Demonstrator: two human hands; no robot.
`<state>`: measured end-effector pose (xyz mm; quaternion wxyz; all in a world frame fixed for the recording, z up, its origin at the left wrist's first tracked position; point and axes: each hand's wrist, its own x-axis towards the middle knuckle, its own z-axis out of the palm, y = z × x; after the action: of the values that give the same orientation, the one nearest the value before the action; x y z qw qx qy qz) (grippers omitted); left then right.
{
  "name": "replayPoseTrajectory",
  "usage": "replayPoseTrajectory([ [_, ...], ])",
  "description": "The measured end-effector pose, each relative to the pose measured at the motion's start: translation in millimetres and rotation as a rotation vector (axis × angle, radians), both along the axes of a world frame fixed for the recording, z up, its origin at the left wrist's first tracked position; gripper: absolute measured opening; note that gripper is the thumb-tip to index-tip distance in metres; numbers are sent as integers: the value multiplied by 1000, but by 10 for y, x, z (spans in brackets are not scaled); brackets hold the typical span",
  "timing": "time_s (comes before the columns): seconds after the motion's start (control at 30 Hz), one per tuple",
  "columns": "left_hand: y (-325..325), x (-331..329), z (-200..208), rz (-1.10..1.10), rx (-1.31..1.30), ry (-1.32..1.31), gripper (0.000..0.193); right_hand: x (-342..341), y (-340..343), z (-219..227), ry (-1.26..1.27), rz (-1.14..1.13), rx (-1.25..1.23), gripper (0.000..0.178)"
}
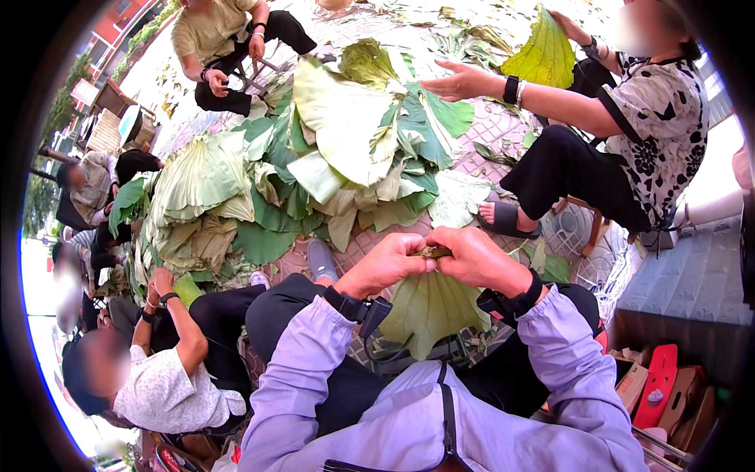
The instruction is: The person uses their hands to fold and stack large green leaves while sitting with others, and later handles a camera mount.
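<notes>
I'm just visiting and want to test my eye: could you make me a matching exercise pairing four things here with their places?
Things
1. Fan-shaped, thin green leaf
2. Broad, thin yellow-green leaf
3. Flat, round-topped red piece
4. Large heap of pale and dark green leaves

Places
A. At the picture's lower right
B. On pink paved ground
C. Hanging below the left-hand grip and right-hand grip
D. Raised by a co-worker at upper right

Pairs: 1-C; 2-D; 3-A; 4-B

Leaf heap [307,177] on pinkish paving [491,130], perhaps brick.
</notes>
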<state>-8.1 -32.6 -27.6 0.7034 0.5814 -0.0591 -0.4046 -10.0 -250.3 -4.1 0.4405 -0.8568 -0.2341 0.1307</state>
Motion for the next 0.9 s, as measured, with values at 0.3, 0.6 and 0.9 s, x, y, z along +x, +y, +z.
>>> replayPoseTrajectory([
  [0.3, -12, 53, 55, -43, 137, -44, 9, -13, 41, -52, -138, -20, -145, 16],
  [0.6, 41, 58, 24, -60, 68, -9, 13, 35, -44, 45, -65, 85, -160, 17],
  [0.9, 47, 54, 89, -116, 56, 12, 17, 77, -143, 92, 230, 201, -60, 28],
])
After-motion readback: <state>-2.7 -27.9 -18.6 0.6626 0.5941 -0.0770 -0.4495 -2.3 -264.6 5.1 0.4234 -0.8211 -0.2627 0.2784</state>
